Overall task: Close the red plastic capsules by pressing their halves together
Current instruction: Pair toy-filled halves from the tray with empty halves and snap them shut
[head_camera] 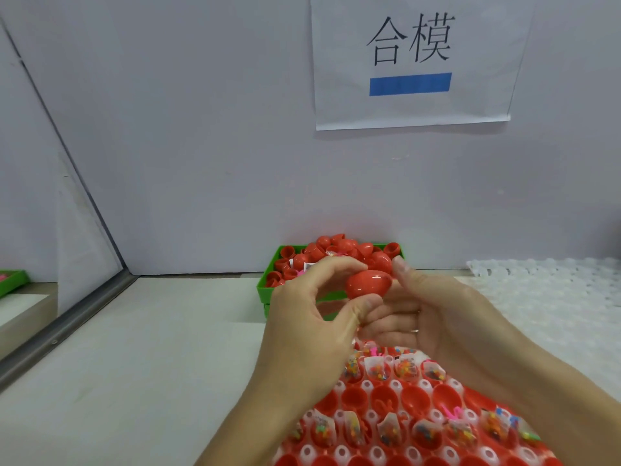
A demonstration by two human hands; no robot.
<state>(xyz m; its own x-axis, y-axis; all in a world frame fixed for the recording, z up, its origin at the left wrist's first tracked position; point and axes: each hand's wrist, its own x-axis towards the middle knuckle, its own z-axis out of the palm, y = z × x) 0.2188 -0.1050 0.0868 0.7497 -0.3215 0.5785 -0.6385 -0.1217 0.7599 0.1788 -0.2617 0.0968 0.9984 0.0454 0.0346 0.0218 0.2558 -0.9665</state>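
A red plastic capsule (369, 284) is held in the air between both hands, its two halves joined. My left hand (312, 317) pinches it from the left with thumb below and fingers curled over the top. My right hand (433, 314) grips it from the right, thumb up beside it and fingers beneath. Below the hands lies a white holder tray (373, 454) with rows of open red capsule halves (383, 396), several holding small packets of coloured toys (376, 369).
A green bin (263, 287) piled with loose red capsule halves (336, 245) stands against the back wall behind the hands. A stack of white trays (551, 284) lies at the right. A metal rail and partition run along the left. A paper sign hangs on the wall.
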